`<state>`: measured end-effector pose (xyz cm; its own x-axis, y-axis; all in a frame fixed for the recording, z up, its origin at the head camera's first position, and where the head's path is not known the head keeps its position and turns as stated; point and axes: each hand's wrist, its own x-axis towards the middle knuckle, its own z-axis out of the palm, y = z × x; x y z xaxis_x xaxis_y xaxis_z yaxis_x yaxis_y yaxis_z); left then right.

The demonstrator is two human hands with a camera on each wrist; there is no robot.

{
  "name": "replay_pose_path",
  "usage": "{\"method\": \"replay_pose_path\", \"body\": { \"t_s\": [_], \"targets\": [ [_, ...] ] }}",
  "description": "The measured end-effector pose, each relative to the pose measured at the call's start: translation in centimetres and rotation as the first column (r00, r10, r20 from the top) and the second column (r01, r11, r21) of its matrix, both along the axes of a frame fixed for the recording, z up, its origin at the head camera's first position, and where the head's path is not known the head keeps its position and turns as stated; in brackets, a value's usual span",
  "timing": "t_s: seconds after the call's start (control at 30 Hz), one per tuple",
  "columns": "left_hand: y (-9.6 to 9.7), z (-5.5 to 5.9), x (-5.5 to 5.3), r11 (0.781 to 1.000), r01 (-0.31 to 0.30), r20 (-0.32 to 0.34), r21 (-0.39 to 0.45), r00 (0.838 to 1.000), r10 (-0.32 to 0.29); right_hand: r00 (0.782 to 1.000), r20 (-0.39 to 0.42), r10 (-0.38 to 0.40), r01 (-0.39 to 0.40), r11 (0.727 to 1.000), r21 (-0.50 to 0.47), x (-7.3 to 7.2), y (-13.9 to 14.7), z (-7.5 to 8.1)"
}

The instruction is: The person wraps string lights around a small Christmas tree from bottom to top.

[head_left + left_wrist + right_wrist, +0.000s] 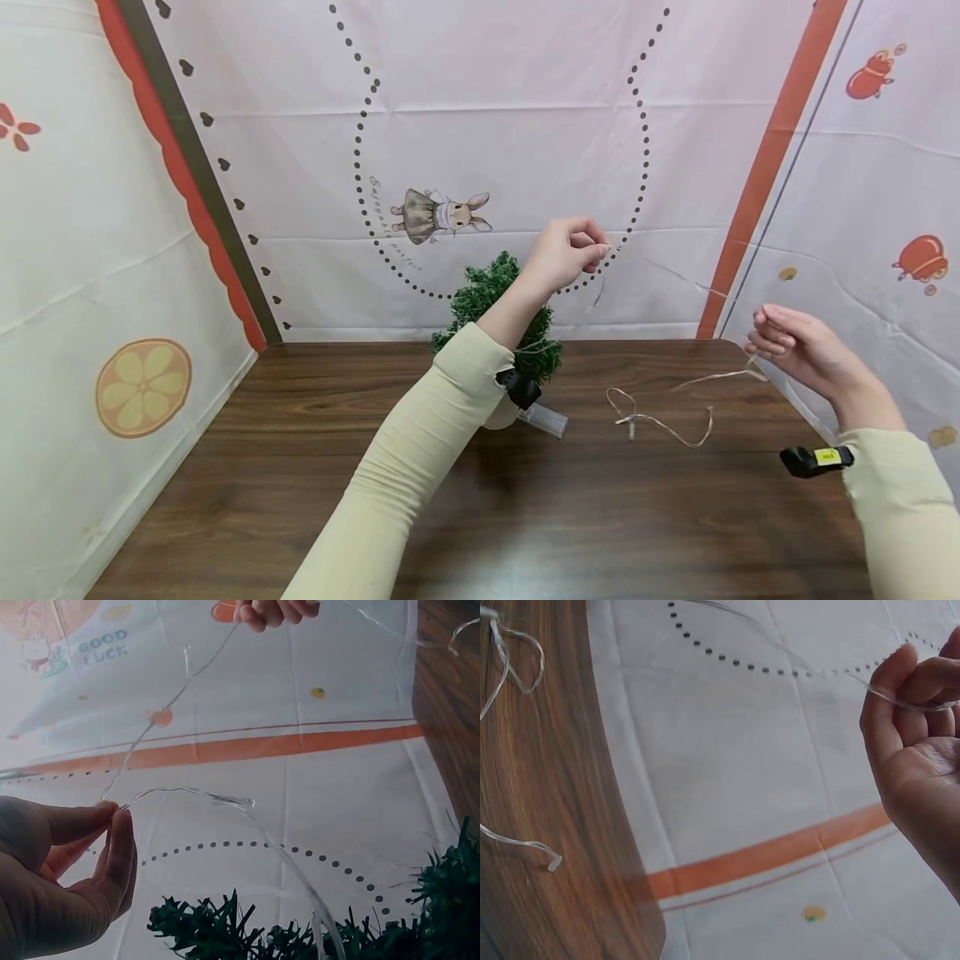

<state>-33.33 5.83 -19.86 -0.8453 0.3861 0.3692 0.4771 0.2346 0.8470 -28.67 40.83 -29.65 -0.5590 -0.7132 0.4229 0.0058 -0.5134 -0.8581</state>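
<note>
A thin clear string-light wire (140, 739) with small bulbs runs between the two hands. My left hand (566, 254) pinches it between thumb and fingertips, raised above and in front of a small green artificial tree (480, 292). From that pinch, another stretch of wire with a bulb (244, 802) droops toward the tree's branches. Out to the right, my right hand (810, 346) holds the wire under curled fingers, palm partly up in the right wrist view. The wire's loose tail (686, 437) lies in loops on the table. The left forearm hides part of the tree.
A clear plastic box (543, 420) lies beside the tree's pale base (501, 414), partly behind the left wrist. The brown wooden table (600, 517) ends at printed cloth walls (510, 158) at the back and both sides.
</note>
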Motion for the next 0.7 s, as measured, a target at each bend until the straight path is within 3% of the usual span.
{"method": "replay_pose_path", "body": {
  "t_s": [0.37, 0.57, 0.7],
  "targets": [
    [-1.1, 0.9, -0.1, 0.986, -0.025, 0.069, 0.167, 0.998, 0.014, 0.995, 0.092, -0.027, 0.034, 0.997, -0.073, 0.4, 2.5, -1.9],
    [-2.2, 2.0, -0.1, 0.957, -0.041, 0.117, 0.287, 0.993, 0.008, 0.994, 0.092, -0.051, 0.059, 0.994, -0.092, 0.3, 3.4, -2.9],
    [-2.8, 2.1, -0.4, 0.96, -0.026, 0.113, 0.278, 0.994, -0.006, 0.994, 0.09, -0.058, 0.07, 0.988, -0.137, 0.2, 3.3, -2.3]
  ]
}}
